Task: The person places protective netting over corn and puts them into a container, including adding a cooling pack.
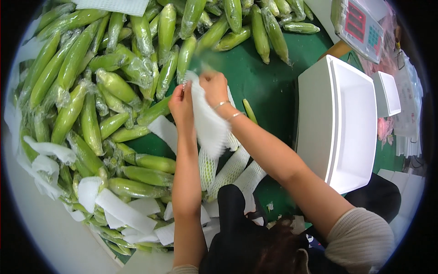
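Note:
Between my two hands hangs a white foam net sleeve, its lower end blurred. My left hand pinches the sleeve's upper left edge between thumb and fingers. Curled at the sleeve's upper right side is my right hand, with bracelets on the wrist; what its fingers hold is hidden. A blurred green shape shows just beyond that hand, too smeared to identify. Below the hands lie several corn ears in foam net sleeves. To the left spreads a heap of green-husked corn ears in clear film.
A white polystyrene box stands at the right, beside a smaller white box. A digital scale display is at the upper right. Loose foam sleeves lie on the corn at lower left. A husk piece rests on the green table.

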`<state>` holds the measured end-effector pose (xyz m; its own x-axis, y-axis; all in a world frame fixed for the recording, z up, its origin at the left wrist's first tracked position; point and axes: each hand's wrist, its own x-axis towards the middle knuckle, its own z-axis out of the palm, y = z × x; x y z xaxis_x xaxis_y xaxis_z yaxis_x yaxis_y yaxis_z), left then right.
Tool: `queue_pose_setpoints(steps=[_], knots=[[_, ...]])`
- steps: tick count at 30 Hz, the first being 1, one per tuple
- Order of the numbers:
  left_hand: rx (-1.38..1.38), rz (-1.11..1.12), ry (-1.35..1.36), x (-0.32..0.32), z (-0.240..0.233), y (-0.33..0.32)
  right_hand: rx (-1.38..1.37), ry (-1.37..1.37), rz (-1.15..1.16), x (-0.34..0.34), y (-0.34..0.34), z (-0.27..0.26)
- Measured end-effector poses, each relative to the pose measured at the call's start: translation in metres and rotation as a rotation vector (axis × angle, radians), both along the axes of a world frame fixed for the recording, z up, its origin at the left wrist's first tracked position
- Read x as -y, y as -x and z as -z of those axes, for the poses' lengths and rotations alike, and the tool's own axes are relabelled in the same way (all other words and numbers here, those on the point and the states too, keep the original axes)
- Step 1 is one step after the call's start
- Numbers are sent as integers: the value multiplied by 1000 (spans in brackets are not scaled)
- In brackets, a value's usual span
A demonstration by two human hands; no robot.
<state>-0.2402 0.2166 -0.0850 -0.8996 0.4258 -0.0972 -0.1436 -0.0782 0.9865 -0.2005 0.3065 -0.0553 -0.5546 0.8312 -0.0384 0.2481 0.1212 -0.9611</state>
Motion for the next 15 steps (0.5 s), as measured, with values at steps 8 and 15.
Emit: queue_pose_setpoints(steps=[8,15], knots=[[531,-20,-430,-115,64,102,-435,1377,-169,-122,59,53],[-282,-148,392,-110,93,122,-357,941,-148,-132,60,102]])
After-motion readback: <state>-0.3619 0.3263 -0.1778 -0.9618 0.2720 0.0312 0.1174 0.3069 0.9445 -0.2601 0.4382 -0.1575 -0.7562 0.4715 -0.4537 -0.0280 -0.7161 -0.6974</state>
